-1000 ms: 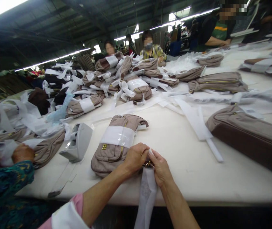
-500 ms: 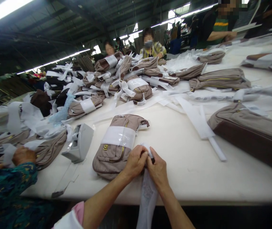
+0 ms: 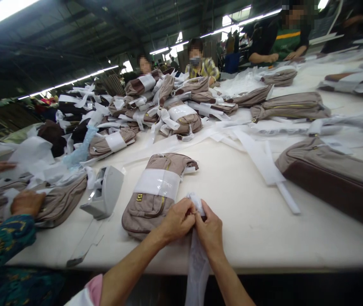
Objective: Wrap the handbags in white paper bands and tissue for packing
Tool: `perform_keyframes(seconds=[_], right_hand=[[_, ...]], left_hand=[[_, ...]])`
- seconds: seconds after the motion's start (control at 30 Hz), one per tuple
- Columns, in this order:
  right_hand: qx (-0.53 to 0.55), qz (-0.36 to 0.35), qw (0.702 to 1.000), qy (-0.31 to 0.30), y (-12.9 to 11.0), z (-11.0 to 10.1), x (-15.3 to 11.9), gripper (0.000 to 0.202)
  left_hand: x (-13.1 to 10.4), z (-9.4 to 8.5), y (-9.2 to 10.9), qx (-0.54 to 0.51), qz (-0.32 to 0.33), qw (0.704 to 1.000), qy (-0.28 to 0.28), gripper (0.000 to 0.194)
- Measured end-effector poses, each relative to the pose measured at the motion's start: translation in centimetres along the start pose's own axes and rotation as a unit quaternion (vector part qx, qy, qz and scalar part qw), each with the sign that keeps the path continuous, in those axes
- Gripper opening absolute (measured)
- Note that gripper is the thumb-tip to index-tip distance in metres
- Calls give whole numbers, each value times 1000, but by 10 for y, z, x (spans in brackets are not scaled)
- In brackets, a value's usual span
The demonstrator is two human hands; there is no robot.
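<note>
My left hand (image 3: 181,219) and my right hand (image 3: 209,225) meet at the front of the white table, both pinched on a wrapped strap (image 3: 198,263). Its translucent white wrapping hangs down over the table's front edge, and a bit of its end shows above my fingers. Just left of my hands lies a taupe corduroy bag (image 3: 146,208) with a white band around its middle, a small gold emblem and a gold zipper. What exactly my fingertips pinch is hidden between them.
A grey tape dispenser (image 3: 106,193) stands left of the bag. Beyond it a person's hand (image 3: 27,203) rests on wrapped bags. Piled bags (image 3: 184,121) fill the back; a large brown-and-taupe bag (image 3: 334,174) lies right. White sheets (image 3: 260,157) lie between. Other people work behind the table.
My hands stay together on the strap, with the left fingers slightly shifted. The neighbour's hand at the left has moved a little left, and another hand now shows there. The person at the back right has leaned.
</note>
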State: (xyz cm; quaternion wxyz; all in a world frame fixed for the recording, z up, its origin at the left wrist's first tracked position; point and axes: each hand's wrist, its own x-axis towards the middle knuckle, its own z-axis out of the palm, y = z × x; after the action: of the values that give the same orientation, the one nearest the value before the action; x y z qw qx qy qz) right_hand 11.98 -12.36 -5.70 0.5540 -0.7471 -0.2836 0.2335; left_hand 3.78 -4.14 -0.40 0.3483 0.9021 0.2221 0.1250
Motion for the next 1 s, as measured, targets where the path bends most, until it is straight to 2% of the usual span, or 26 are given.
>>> perform_keyframes(seconds=[0.07,0.17,0.27,0.33,0.4,0.47,0.5,0.57,0.63,0.8,0.9,1.0], right_hand=[[-14,-10,1000,3,2,4,-3,51],[-26,-23,999,3,1,8,-4,50],[-23,-35,999,-6,-4,10,-4,45],[-16,-35,999,-13,-7,9,-4,39],[-3,-28,999,-16,-7,5,-3,37],[22,-19,999,-25,-5,0,-1,38],[38,-14,999,-34,-3,-3,0,39],[71,-2,996,-51,0,-7,4,42],[96,11,993,-62,1,-9,8,49],[113,15,990,-87,-4,-8,16,45],[118,16,989,-93,-1,-8,15,48],[127,26,986,-103,8,-9,13,55]], left_hand=[[1,-1,-3,48,-2,999,-2,10],[4,3,-6,160,17,985,64,10],[9,9,-4,250,80,957,124,13],[13,12,-3,242,121,954,130,17],[16,14,-3,175,113,968,138,17],[17,16,-6,38,21,984,175,17],[16,18,-8,-52,-46,978,197,17],[13,20,-12,-202,-155,942,218,19],[8,20,-14,-272,-192,920,207,20],[-3,13,-10,-293,-165,930,151,19],[-5,9,-5,-225,-118,958,135,12],[-4,7,-6,-144,-107,979,94,27]])
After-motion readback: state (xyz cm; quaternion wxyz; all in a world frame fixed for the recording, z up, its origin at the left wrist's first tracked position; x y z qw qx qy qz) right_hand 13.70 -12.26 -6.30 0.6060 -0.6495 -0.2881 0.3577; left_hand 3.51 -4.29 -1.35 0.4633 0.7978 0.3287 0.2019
